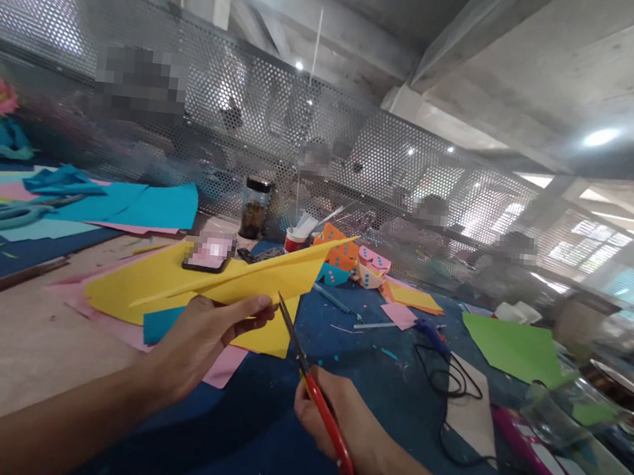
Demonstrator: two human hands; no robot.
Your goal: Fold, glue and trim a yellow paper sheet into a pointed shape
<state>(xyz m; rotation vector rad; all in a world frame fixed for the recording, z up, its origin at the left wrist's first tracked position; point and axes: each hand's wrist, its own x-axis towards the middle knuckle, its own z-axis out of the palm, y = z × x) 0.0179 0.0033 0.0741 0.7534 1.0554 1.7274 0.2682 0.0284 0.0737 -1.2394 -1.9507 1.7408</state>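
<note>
Mesh [372,145] backs the blue worktop [390,404]. Above it, the left hand [208,336] pinches yellow paper [292,263] low down, fingers nearly closed; the right hand [358,416] grips scissors [326,415], tips perhaps touching the sheet. Probably light and easily creased, it suits an edge hold.

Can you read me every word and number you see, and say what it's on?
None that I can read.
Yellow paper and red-handled scissors: no readable writing.
Phone: screen too blurred.
Jar and red cup: any writing too small or blurred.
Magenta device: any marks too blurred.
</note>
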